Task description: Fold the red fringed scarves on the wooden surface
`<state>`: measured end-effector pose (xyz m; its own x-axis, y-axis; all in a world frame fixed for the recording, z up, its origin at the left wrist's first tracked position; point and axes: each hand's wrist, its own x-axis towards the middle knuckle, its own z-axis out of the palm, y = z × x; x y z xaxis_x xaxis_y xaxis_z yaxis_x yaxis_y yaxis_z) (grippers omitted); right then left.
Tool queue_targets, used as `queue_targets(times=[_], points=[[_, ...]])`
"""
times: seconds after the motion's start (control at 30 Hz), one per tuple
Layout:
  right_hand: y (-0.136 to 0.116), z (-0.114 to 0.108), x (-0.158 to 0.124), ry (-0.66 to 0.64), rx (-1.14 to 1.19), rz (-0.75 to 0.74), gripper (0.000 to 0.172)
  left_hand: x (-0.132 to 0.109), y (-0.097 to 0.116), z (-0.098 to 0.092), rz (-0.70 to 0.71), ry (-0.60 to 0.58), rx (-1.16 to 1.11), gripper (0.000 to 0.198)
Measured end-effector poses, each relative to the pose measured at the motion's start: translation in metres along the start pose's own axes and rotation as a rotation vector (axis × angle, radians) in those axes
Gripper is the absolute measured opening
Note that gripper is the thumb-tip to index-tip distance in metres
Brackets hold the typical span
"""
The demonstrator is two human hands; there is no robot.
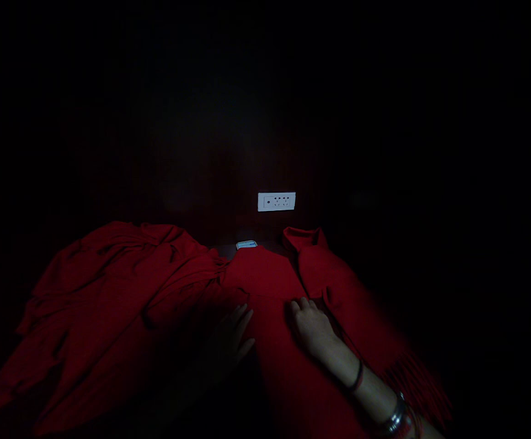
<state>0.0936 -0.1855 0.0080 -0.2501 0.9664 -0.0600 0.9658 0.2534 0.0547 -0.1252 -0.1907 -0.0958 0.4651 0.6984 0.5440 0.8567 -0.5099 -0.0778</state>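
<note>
A large red cloth [123, 305] with a fringed edge at the lower right lies spread and crumpled across a dark surface. My left hand [231, 341] rests flat on it near the middle, fingers stretched out, mostly in shadow. My right hand [313, 329] presses on a narrower folded strip of the same cloth, its fingers curled down onto the fabric. Bangles and a dark band circle my right wrist.
A white wall socket plate [276, 201] sits on the dark wall behind. A small pale flat object [246, 244] lies just past the cloth's far edge. The room is very dark, and the edges of the surface cannot be made out.
</note>
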Motion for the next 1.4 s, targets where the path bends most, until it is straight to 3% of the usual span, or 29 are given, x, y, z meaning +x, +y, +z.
queue_targets(times=[0.13,0.23,0.37,0.47,0.67,0.8,1.0,1.1,1.3,1.4], points=[[0.013,0.004,0.008,0.036,-0.006,-0.073,0.035,0.005,-0.001,-0.004,0.023,-0.008,-0.029,0.041],[0.020,0.006,0.016,0.077,-0.017,0.013,0.031,0.005,0.001,-0.008,0.035,0.029,-0.034,0.040],[0.027,0.005,0.020,0.000,0.006,0.097,0.032,0.005,0.002,-0.009,0.051,0.057,-0.041,0.039],[0.033,0.002,0.020,-0.006,0.028,0.035,0.031,0.005,0.002,-0.008,0.050,0.083,-0.041,0.037],[0.026,-0.001,0.039,0.197,-0.122,-0.151,0.025,0.007,0.002,-0.010,0.055,0.088,-0.059,0.037],[0.023,-0.002,0.052,0.139,-0.235,-0.292,0.028,0.009,0.002,-0.013,0.065,0.018,-0.061,0.038],[0.056,-0.009,0.048,0.200,-0.179,0.020,0.029,0.009,0.007,-0.016,-0.013,0.009,-0.029,0.039],[0.065,-0.007,0.042,0.172,-0.151,0.072,0.029,0.011,0.010,-0.021,-0.070,-0.012,-0.002,0.039],[0.034,-0.001,0.044,0.319,-0.229,-0.227,0.031,0.013,0.010,-0.025,0.025,0.013,0.007,0.041],[0.020,0.000,0.056,0.255,-0.278,-0.382,0.028,0.010,0.007,-0.018,0.047,0.034,0.019,0.042]])
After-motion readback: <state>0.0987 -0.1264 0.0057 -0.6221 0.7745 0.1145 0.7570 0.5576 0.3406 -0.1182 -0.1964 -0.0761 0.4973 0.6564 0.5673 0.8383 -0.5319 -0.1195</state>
